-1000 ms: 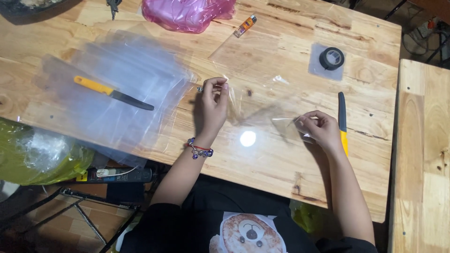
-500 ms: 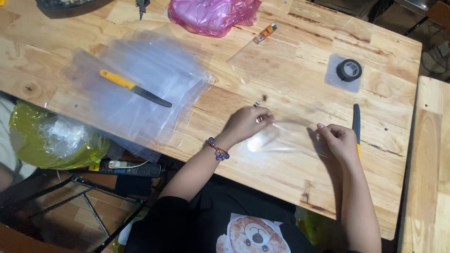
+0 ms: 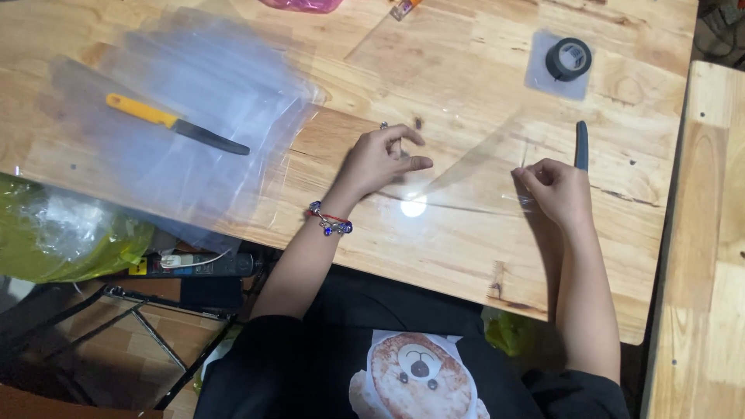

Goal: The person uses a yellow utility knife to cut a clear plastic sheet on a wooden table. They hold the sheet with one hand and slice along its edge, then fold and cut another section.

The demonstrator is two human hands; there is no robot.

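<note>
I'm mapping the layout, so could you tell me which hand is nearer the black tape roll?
Right. The right hand lies just below the black tape roll; the left hand is farther off, toward the table's middle.
</note>
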